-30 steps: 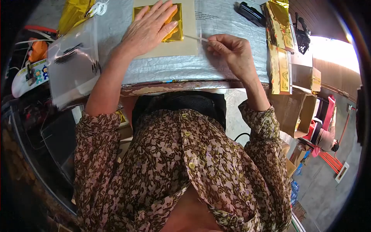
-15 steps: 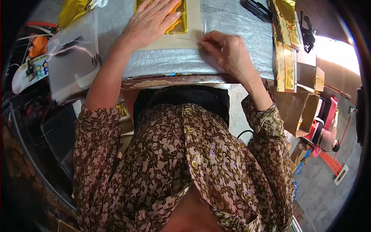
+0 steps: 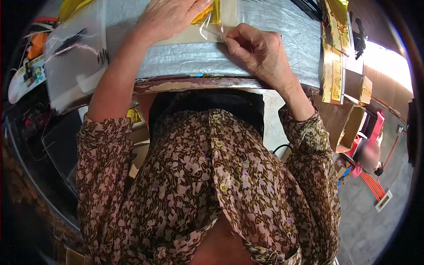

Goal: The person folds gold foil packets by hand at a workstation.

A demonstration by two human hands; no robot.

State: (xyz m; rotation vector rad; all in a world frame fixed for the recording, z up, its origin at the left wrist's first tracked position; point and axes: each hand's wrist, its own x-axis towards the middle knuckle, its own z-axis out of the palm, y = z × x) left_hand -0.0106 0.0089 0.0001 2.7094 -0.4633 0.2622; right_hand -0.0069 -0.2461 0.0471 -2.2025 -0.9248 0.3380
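Observation:
My left hand [image 3: 170, 20] lies over a shiny yellow-gold packet [image 3: 213, 17] with something orange inside; its thumb rests on the packet and the other fingertips run past the top edge of the view. Beneath the packet is a flat beige sheet [image 3: 187, 37]. My right hand [image 3: 263, 51] is closed in a pinch on the edge of a clear plastic film [image 3: 212, 32], just beside the packet's near corner. Glare makes the film's outline hard to follow.
Silvery sheeting [image 3: 176, 62] covers the table, with a worn wooden front edge [image 3: 207, 84]. A clear plastic sheet [image 3: 73, 70] hangs over the left side. Gold-trimmed strips [image 3: 330, 73] stand at the right, with a cardboard box [image 3: 351, 128] beyond. Another person [image 3: 369, 152] is at far right.
My right hand has moved slightly left, drawing the film's edge toward the packet. My left hand sits higher in the view, still on the packet. The whole view has shifted a little.

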